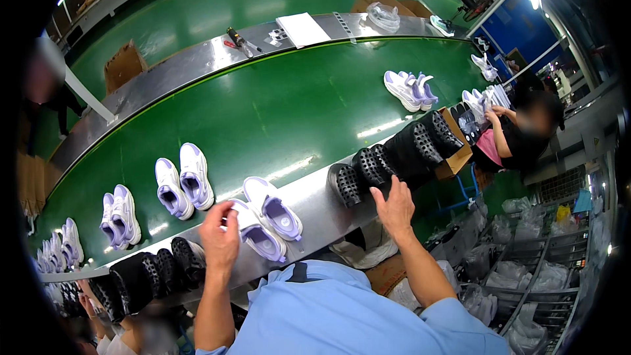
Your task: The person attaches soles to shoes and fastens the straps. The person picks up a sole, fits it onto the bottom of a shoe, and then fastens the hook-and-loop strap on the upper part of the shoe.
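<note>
My left hand is by the toe of a white and lavender sneaker, its fingers bent with a gap between thumb and forefinger. Whether the fingertips touch the shoe is hard to make out. A matching sneaker stands close against it, and both rest across the metal edge and the green belt. My right hand hovers over the metal ledge with fingers apart and nothing in them. Just beyond its fingertips lies a black studded piece, shaped like a shoe sole, beside several similar ones.
More sneaker pairs stand along the green belt, including a pair to the left and one at far right. Black studded pieces line the left ledge. A co-worker handles shoes at right. Wire racks hold plastic-wrapped items.
</note>
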The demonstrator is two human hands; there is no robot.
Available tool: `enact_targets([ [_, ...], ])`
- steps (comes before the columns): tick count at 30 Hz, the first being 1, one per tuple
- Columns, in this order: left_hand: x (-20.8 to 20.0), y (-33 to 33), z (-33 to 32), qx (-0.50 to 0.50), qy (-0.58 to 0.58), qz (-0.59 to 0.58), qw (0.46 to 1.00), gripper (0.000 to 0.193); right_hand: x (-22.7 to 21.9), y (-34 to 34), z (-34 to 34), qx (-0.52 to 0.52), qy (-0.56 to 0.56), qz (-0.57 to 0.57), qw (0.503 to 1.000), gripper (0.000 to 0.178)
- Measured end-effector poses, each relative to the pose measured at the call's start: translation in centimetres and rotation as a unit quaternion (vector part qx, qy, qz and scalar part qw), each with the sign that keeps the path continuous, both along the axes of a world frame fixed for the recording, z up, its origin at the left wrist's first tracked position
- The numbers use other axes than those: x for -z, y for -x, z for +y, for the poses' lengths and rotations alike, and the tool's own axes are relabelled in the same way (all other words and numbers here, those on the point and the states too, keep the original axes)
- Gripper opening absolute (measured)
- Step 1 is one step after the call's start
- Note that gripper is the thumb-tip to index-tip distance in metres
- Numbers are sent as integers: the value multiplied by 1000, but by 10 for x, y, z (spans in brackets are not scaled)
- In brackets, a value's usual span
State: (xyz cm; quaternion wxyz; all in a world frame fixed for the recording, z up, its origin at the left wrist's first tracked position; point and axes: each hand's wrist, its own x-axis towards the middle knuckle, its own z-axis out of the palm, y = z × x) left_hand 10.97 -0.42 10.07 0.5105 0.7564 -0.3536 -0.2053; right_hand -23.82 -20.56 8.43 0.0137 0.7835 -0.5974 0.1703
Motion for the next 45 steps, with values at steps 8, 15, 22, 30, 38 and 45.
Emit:
enact_targets([
  [8,-32,58,-34,232,30,-210,949,57,-51,-14,3,-158,29,0,987,49],
  [15,-50,64,-65,526,-174,-147,819,72,-112,-55,58,-458,-186,1,869,42],
  [22,-7,49,-32,483,-11,-86,871,55,-70,-56,73,-453,-320,-10,832,33],
  [30,93,19,-81,214,-181,-200,939,23,-13,-112,67,-304,-369,33,878,35],
  [38,102,43,-112,293,-106,-123,942,12,80,-140,81,-267,-186,-40,945,29],
  [45,112,66,-73,149,-180,19,972,103,93,-117,62,-192,-236,-167,938,46],
])
